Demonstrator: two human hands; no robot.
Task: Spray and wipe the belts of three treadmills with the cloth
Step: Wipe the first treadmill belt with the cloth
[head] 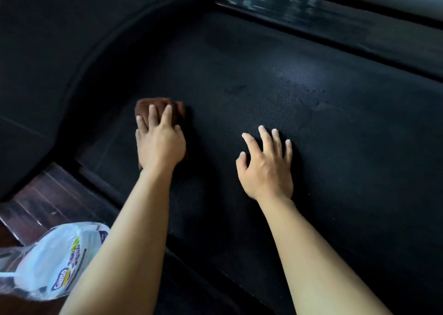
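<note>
Left hand (160, 144) presses cloth (143, 105); bottle (48, 262) label blurred.

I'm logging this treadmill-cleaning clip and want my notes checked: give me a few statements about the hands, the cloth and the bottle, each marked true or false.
1. The left hand presses a brown cloth onto the treadmill belt. True.
2. The right hand holds the spray bottle. False: it rests bare on the belt with fingers spread; the spray bottle is at lower left beside the left forearm, with no hand on it.
3. The cloth is white. False: it is brown.
4. Both hands are on the same belt. True.
</note>
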